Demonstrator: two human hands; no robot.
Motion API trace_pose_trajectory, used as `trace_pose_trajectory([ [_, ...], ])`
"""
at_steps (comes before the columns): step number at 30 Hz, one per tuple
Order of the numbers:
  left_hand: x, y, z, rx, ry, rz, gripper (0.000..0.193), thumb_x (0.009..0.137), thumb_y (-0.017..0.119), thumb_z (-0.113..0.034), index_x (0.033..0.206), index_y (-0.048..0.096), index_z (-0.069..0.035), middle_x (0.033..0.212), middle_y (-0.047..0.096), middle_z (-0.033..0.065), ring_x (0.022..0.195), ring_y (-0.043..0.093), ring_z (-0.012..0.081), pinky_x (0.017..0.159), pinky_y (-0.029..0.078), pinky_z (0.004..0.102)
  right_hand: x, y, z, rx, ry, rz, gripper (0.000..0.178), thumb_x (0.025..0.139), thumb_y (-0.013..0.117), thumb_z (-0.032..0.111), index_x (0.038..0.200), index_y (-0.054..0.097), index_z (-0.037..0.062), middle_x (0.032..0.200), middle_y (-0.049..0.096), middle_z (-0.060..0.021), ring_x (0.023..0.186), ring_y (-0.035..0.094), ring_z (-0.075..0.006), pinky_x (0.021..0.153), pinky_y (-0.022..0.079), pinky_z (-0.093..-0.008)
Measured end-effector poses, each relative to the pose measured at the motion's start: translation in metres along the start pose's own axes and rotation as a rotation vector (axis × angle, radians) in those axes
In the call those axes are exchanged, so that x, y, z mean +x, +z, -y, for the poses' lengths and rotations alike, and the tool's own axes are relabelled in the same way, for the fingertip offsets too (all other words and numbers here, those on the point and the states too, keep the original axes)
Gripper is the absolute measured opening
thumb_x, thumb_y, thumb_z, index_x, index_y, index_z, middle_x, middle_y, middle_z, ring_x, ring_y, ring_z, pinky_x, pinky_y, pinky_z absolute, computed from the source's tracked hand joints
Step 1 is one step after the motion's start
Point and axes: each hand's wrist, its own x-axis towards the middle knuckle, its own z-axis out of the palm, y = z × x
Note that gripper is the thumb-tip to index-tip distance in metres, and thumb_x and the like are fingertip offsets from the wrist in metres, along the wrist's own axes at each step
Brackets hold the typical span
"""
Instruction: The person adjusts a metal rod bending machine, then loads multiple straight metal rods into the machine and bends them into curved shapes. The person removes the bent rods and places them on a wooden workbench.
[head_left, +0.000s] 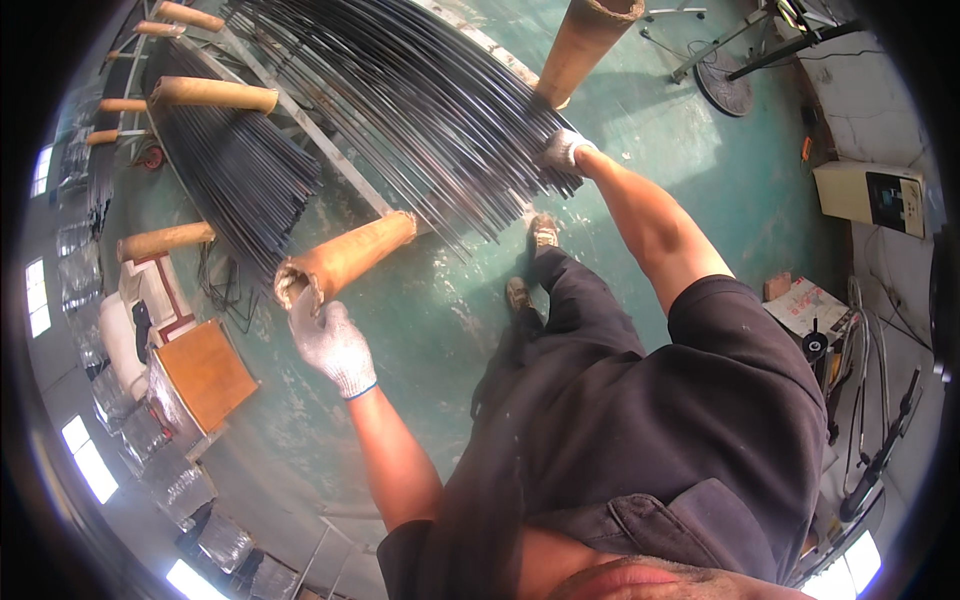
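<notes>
On the far left, bright windows [38, 298] shone in the wall. Next came a flat orange-brown board [207, 375], low down near some white things. Above it, a short brown tube [165, 241] stuck out sideways. A small bunch of long black rods [225, 150] lay beside a metal frame [300, 120], and another brown tube [215, 94] crossed above those rods.

Then came the left hand [338, 350], in a white glove (it had a thin blue edge at the wrist). It was partly bent, with the thumb apart from the fingers, and it touched the ragged near end of a thick brown tube [355, 255]. I could not tell if it gripped the tube. This tube lay at a slant between the two bunches of rods.

To the right of that frame was a big bunch of black rods [420, 110], spread out like a fan over the green floor [440, 320]. Two dusty shoes [543, 232] stood near the rod ends. The right hand [563, 150], also in a white glove, was at the right edge of the big bunch, touching it. Its fingers were hard to see, so I could not tell how far open it was or if it held any rods.

Just beside that hand, a wide brown tube [588, 50] pointed up. Farther right were a round dark base [722, 90] and a cream box [850, 195].
</notes>
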Motion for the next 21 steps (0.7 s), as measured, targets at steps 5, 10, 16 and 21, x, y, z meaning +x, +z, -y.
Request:
trace_pose_trajectory([
  [5, -0.041, -0.018, -0.008, -0.088, 0.153, -0.113, 0.035, 0.093, 0.063, 0.009, 0.125, 0.075, 0.004, 0.116, 0.073, 0.0149, 0.088, 0.067, 0.016, 0.075, 0.054, 0.0313, -0.018, 0.013, 0.006, -0.072, 0.025, -0.138, 0.057, 0.097, 0.077, 0.057, 0.112, 0.085, 0.0029, 0.102, 0.082, -0.022, 0.099, 0.079, -0.0358, 0.092, 0.06, -0.048],
  [10, -0.086, 0.003, 0.005, -0.499, -0.164, 0.354, 0.026, 0.095, 0.064, 0.01, 0.118, 0.074, 0.003, 0.103, 0.074, 0.0078, 0.078, 0.067, 0.0125, 0.068, 0.057, 0.0271, -0.07, 0.0, 0.011, 0.01, 0.051, -0.128, 0.048, 0.104, 0.072, 0.049, 0.101, 0.083, 0.0021, 0.087, 0.08, -0.0154, 0.077, 0.077, -0.0312, 0.076, 0.061, -0.0477],
  [16, -0.106, 0.065, 0.003, -0.606, -0.281, 0.678, 0.016, 0.103, 0.07, -0.008, 0.115, 0.075, 0.001, 0.099, 0.074, 0.0085, 0.073, 0.069, 0.0154, 0.064, 0.059, 0.0302, -0.221, 0.0, -0.009, 0.396, 0.168, -0.021, 0.048, 0.111, 0.059, 0.047, 0.098, 0.072, 0.0024, 0.068, 0.064, -0.0065, 0.052, 0.061, -0.0193, 0.051, 0.053, -0.0416],
  [21, -0.101, 0.151, 0.015, -0.789, -0.571, 0.953, 0.035, 0.107, 0.079, -0.026, 0.128, 0.068, 0.0, 0.103, 0.074, 0.0133, 0.075, 0.07, 0.0217, 0.066, 0.061, 0.0359, -0.413, 0.093, -0.077, 0.231, 0.243, -0.176, 0.054, 0.108, 0.067, 0.05, 0.121, 0.077, -0.0018, 0.092, 0.074, -0.0304, 0.09, 0.076, -0.0462, 0.085, 0.058, -0.0524],
])
